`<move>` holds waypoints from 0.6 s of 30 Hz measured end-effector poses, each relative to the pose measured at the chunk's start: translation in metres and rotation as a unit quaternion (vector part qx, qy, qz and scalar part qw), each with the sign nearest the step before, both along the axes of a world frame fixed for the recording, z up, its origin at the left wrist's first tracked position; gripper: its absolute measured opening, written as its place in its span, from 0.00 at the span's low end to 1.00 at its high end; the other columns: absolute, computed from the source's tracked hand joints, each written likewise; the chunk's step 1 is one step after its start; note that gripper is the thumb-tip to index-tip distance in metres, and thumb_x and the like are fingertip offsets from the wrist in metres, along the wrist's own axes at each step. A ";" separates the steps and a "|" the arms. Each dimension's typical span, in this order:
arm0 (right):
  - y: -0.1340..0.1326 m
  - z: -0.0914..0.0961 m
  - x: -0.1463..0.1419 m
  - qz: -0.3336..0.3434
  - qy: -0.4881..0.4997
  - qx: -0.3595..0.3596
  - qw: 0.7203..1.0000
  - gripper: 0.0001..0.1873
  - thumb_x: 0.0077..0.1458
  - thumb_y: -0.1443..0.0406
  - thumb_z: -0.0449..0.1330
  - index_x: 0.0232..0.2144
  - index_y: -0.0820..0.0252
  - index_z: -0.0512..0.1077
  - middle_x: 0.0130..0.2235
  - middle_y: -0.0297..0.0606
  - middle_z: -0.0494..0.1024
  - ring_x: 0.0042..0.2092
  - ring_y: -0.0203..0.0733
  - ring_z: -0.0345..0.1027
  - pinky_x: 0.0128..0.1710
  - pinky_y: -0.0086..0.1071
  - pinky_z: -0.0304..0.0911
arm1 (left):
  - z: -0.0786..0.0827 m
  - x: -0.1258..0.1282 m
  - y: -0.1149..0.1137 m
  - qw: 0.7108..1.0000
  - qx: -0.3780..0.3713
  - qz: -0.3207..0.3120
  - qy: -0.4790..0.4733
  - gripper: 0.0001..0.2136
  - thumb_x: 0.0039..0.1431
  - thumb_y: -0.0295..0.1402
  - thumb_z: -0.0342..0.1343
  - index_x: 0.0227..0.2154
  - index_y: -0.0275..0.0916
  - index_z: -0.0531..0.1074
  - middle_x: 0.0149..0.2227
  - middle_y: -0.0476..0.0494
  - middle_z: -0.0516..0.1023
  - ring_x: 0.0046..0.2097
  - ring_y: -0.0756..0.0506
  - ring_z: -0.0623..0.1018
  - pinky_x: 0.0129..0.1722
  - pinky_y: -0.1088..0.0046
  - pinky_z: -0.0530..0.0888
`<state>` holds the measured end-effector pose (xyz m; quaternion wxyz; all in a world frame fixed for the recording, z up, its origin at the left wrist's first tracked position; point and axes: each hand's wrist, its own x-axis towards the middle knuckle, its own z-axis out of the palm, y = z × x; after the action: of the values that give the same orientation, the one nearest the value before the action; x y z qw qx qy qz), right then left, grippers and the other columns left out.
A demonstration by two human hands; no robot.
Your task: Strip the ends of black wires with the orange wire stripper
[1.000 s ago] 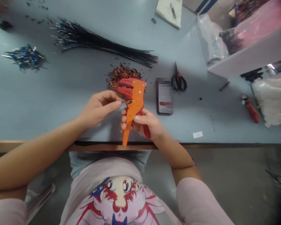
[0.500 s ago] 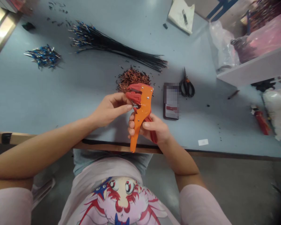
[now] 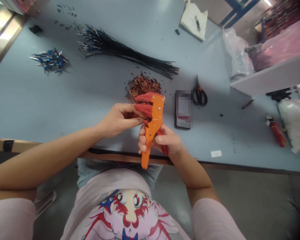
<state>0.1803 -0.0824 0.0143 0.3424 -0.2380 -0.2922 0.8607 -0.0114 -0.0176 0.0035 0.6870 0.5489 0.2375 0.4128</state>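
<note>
My right hand (image 3: 162,141) grips the handles of an orange and red wire stripper (image 3: 152,116), held upright over the near table edge. My left hand (image 3: 121,119) is closed in a pinch at the stripper's red jaws; what its fingertips hold is too small to make out. Just beyond the tool lies a pile of copper-coloured wire scraps (image 3: 143,84). Farther back a bundle of thin black wires (image 3: 130,55) with blue-tipped ends lies across the blue table (image 3: 52,96).
A small heap of blue terminals (image 3: 50,60) sits at the far left. A phone (image 3: 183,109) and black scissors (image 3: 199,94) lie right of the tool. A white shelf (image 3: 270,73) with bags stands at the right, a red tool (image 3: 276,130) beneath it.
The view has shifted, so everything sits a little further right. My left fingers have pressed closer into the stripper's jaws. The right hand keeps its grip on the handles.
</note>
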 end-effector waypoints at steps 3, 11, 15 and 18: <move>0.000 -0.001 0.001 0.001 0.007 -0.001 1.000 0.21 0.51 0.58 0.70 0.44 0.65 0.75 0.35 0.39 0.79 0.33 0.41 0.77 0.39 0.44 0.77 | 0.000 0.000 0.000 1.000 0.023 0.000 0.017 0.07 0.56 0.35 0.68 0.33 0.36 0.81 0.35 0.44 0.84 0.37 0.48 0.81 0.39 0.76 0.78; 0.000 -0.002 0.001 0.008 -0.014 -0.006 1.000 0.22 0.52 0.54 0.69 0.42 0.64 0.74 0.33 0.38 0.76 0.31 0.39 0.74 0.38 0.45 0.77 | 0.001 -0.002 0.000 0.997 0.051 0.020 0.053 0.06 0.55 0.33 0.67 0.33 0.37 0.82 0.34 0.43 0.83 0.35 0.46 0.80 0.36 0.73 0.76; 0.000 -0.002 0.000 0.014 0.001 0.006 1.000 0.20 0.56 0.54 0.67 0.42 0.64 0.73 0.33 0.37 0.75 0.31 0.38 0.74 0.37 0.43 0.76 | 0.003 -0.003 -0.001 0.996 0.057 0.022 0.060 0.06 0.55 0.33 0.67 0.33 0.36 0.82 0.33 0.43 0.82 0.33 0.47 0.79 0.35 0.73 0.75; -0.001 -0.002 -0.001 0.015 0.023 0.015 1.000 0.17 0.59 0.56 0.65 0.43 0.64 0.73 0.33 0.37 0.75 0.31 0.37 0.74 0.37 0.41 0.76 | 0.004 -0.002 -0.001 0.996 0.066 0.027 0.056 0.04 0.55 0.32 0.66 0.32 0.37 0.82 0.32 0.45 0.81 0.33 0.48 0.78 0.34 0.74 0.74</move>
<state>0.1795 -0.0831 0.0124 0.3392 -0.2083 -0.3002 0.8669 -0.0136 -0.0186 0.0071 0.6235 0.6088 0.2627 0.4142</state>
